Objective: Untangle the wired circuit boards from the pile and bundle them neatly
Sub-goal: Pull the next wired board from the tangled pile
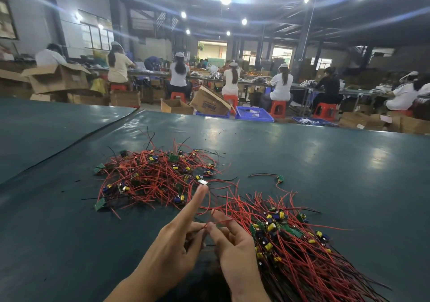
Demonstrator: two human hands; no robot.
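Note:
A tangled pile of small green circuit boards with red and black wires (158,176) lies on the dark green table, ahead and left of my hands. A second heap (293,238), with its wires lying roughly parallel, spreads to the right and under my right hand. My left hand (176,238) has its index finger stretched toward the tangled pile while thumb and another finger pinch a red wire (220,220). My right hand (232,245) pinches the same red wire, fingertips nearly touching the left hand's. One single board with its wires (280,178) lies apart.
The dark green table cover (325,162) has a seam running diagonally at the left. Beyond the far edge sit cardboard boxes (209,103), blue crates (253,114), red stools and several seated people working at long tables.

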